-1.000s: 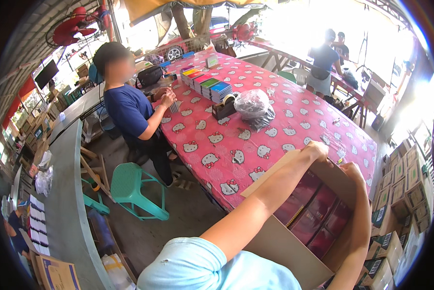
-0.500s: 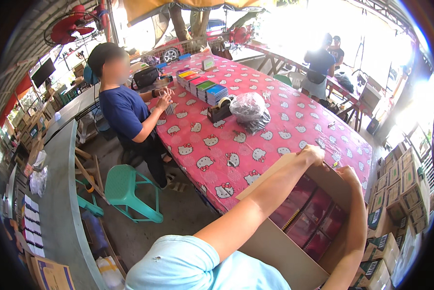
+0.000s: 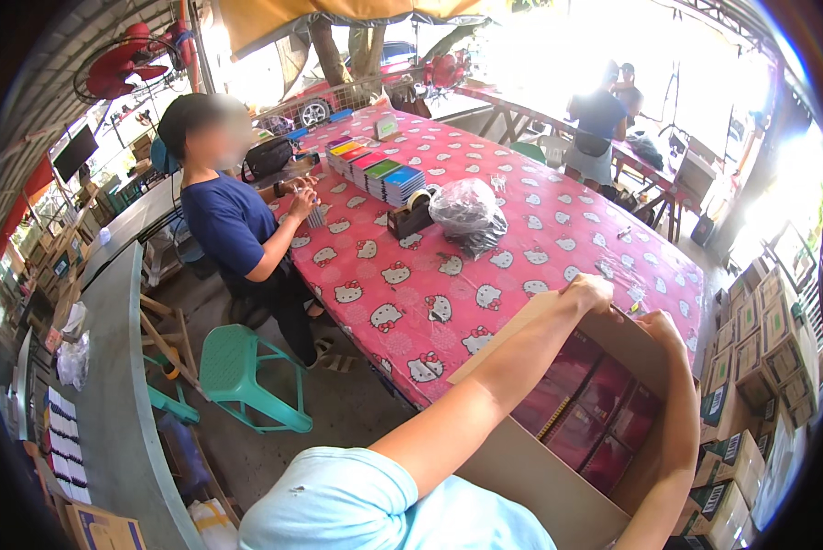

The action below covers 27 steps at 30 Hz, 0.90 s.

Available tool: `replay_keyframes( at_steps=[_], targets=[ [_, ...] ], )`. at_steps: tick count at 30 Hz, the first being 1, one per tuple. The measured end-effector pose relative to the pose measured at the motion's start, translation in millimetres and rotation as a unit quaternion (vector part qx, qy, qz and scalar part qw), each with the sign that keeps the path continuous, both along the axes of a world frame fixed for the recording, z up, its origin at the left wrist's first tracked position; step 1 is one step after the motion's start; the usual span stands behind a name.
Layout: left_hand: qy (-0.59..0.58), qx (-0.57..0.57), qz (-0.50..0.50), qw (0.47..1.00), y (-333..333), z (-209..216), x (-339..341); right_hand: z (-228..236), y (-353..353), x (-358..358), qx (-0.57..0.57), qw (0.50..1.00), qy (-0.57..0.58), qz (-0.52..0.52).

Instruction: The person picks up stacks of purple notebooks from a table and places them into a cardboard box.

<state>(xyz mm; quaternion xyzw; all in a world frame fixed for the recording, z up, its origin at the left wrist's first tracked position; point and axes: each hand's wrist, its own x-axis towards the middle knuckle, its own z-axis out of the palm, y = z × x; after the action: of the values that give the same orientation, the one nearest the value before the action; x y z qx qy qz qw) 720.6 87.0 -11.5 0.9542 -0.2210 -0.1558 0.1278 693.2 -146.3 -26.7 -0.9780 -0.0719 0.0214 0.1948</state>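
Observation:
An open cardboard box point(image 3: 531, 467) stands at the table's near right corner, close against me. Dark red notebooks point(image 3: 584, 422) with spiral bindings fill it in several stacks. My left arm reaches across the box, and my left hand point(image 3: 591, 291) is closed over its far edge, fingertips mostly hidden. At the far right edge my right hand point(image 3: 659, 328) is closed on the cardboard, with that arm curved along the right side. The box sits partly under my left forearm.
The pink patterned table point(image 3: 411, 275) holds stacked colourful notebooks point(image 3: 375, 171), a tape dispenser point(image 3: 411, 218) and a plastic bag point(image 3: 467, 215). A co-worker point(image 3: 233, 220) stands at its left side, handling something small. Green stool point(image 3: 246, 371) below; stacked cartons point(image 3: 760, 353) line the right.
My view has shifted slightly, so the surroundings sit a little differently. Both hands keep their place on the box edge.

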Motion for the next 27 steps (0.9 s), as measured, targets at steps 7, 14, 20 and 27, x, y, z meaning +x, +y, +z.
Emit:
replay_keyframes(
  at_steps=[7,14,20,27],
  targets=[
    [-0.009,0.008,0.01,1.0,-2,8,-11,-7,-10,1,0.02,1.0,-0.018,-0.013],
    [-0.02,0.013,0.022,0.999,-1,14,-16,-3,-8,0,0.031,0.999,0.006,-0.01],
    [-0.004,0.021,0.012,1.0,0,9,-10,-1,-2,0,0.023,1.0,0.017,-0.007],
    [0.008,0.022,0.001,1.0,-2,14,-11,-8,-12,7,0.021,1.0,0.012,0.007]
  ],
)
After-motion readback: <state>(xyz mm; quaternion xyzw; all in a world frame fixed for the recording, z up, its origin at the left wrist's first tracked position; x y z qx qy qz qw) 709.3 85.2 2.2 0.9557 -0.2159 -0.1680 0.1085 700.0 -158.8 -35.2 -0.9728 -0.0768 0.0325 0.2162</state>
